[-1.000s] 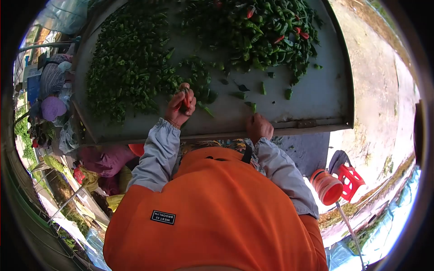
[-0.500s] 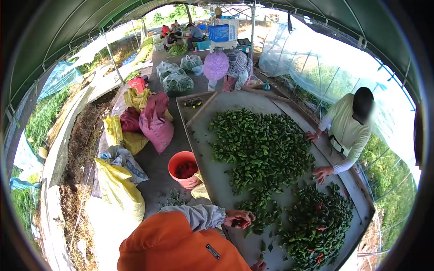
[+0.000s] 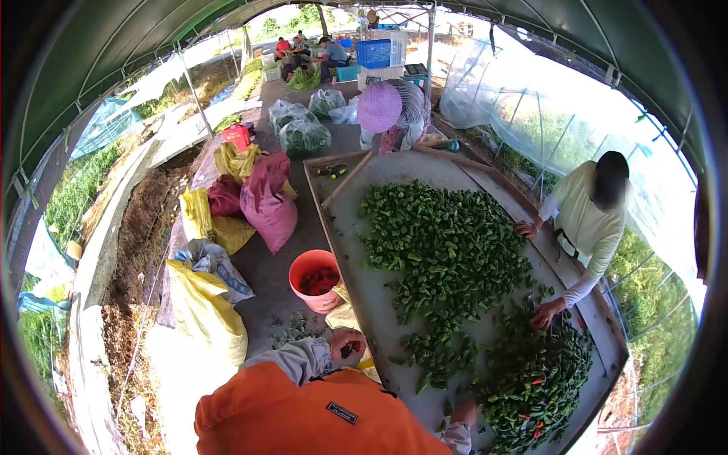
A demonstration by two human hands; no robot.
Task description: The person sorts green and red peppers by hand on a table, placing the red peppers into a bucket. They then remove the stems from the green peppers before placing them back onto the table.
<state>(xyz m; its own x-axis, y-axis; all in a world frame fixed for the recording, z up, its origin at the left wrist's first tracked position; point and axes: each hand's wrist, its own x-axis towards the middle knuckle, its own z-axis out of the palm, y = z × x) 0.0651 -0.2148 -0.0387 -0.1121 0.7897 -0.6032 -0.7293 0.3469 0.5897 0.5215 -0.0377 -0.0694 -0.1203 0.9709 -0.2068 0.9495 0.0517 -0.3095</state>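
My left hand, in a grey sleeve, is closed around red peppers just outside the table's left edge. Close by on the floor stands an orange bucket with red peppers in it. My right hand is low over the sorting table, at the left side of a smaller heap of green peppers with a few red ones among them; its fingers are blurred and partly hidden. A larger heap of green peppers spreads farther up the table.
Across the table, a co-worker reaches a hand into the smaller heap. Another person in a purple hat bends at the far end. Filled sacks stand on the left floor, with clear bags and blue crates beyond.
My left hand has drawn back left off the table, still holding red peppers. My right hand has come up to the smaller heap. The co-worker's nearer hand has moved down onto that heap.
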